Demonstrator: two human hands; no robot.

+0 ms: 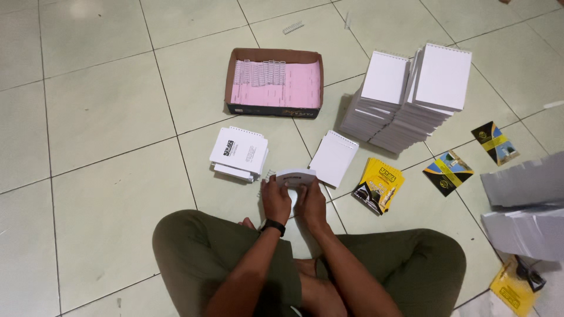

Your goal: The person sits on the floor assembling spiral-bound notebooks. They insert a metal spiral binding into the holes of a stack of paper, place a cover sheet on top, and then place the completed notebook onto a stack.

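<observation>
One small white notepad (295, 176), bent into an arch, was gripped by the left hand (275, 199) and right hand (311, 202) together. Bound notepads (239, 154) were stacked at ten o'clock; a cardboard tray (274, 81) of wire spirals (259, 72) was noted at twelve o'clock.

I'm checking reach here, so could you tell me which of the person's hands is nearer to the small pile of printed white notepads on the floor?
The left hand. It lies just right of the printed notepad pile; the right hand is farther right, beyond the left one.
</observation>
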